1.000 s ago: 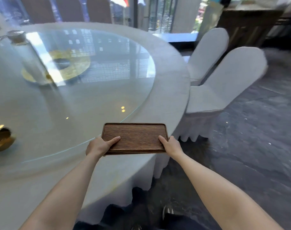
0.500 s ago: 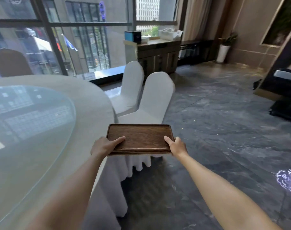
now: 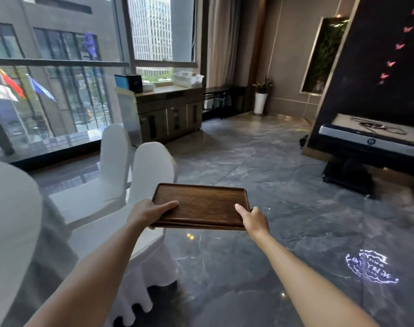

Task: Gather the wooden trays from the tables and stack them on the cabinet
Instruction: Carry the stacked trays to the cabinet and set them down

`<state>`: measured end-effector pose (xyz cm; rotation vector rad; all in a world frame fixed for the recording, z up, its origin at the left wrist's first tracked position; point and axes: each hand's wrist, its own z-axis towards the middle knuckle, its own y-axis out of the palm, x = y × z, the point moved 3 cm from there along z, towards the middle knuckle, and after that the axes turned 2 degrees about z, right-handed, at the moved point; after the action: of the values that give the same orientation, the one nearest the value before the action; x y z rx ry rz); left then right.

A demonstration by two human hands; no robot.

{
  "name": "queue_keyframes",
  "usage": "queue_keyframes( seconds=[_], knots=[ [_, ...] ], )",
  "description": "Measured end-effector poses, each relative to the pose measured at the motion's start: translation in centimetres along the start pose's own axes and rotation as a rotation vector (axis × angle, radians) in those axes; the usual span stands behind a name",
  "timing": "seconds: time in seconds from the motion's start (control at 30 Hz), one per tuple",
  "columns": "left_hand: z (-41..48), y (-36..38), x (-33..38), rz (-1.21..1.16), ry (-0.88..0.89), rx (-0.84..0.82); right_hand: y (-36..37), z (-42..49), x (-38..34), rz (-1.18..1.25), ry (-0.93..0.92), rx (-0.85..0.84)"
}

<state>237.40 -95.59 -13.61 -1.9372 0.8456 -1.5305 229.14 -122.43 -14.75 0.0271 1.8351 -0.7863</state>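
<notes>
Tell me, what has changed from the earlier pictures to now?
The person has turned right, away from the round glass-topped table, carrying the wooden trays off it and out over the dark floor, now facing the cabinet by the window. Unchanged: left hand and right hand grip the trays' near corners, held level.

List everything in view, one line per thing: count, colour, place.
wooden trays: a stack, at least two by the near edges, dark brown, held mid-frame over the floor
chairs: two, white covers, left of the trays
round table: one, white cloth, far left
cabinet: one, dark, under the window
box: one, blue and black, on the cabinet
potted plant: one, green in a white pot, back corner
left hand: gripping the trays' left edge
right hand: gripping the right edge
</notes>
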Motion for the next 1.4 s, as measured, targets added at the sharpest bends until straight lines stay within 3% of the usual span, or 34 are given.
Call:
queue_keyframes(
  seconds=[0.33, 0.67, 0.97, 1.2, 1.4],
  knots=[
    [21.8, 7.5, 14.3, -0.018, 0.101, 0.006, -3.5, 24.6, -3.7, -0.001, -0.009, 0.062],
    [44.1, 9.9, 29.5, 0.053, 0.092, 0.016, -6.0, 50.1, -11.8, 0.004, -0.001, 0.083],
    [65.7, 15.6, 37.8, 0.121, 0.005, 0.039, -2.8, 75.5, -14.4, -0.011, -0.004, -0.014],
    [82.9, 14.4, 48.8, 0.084, -0.019, 0.124, -2.8, 96.9, -23.7, 0.002, -0.099, -0.040],
    [96.5, 14.1, 53.6, 0.040, -0.069, 0.163, 0.8, 111.9, -29.2, 0.016, -0.124, -0.066]
  ],
)
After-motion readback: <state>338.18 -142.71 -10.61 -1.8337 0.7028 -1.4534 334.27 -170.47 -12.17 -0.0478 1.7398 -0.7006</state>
